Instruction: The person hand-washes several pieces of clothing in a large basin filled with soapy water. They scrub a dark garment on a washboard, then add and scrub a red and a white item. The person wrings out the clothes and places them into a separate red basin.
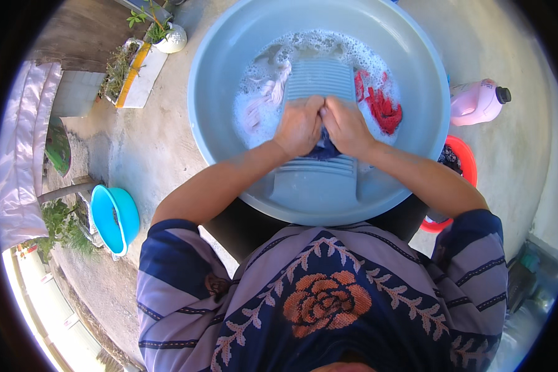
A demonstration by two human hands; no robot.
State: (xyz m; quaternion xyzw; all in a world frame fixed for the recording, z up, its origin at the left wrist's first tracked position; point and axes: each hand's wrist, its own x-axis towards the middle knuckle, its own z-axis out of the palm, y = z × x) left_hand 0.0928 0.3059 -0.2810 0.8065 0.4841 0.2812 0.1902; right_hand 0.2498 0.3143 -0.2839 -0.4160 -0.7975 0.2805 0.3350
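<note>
A bunched dark blue cloth lies on the ridged washboard of a large grey-blue plastic basin. My left hand and my right hand are both closed on this cloth, with knuckles and thumbs meeting over the board. Part of the cloth is hidden beneath my fingers. To the left of the board, a pale pink cloth floats in sudsy water. On the other side a wet red cloth sits partly in the foam.
Right of the basin stand a pink detergent bottle with a black cap and a red tub holding dark fabric. At left are a turquoise basin, a white planter box and a white plant pot on the concrete floor.
</note>
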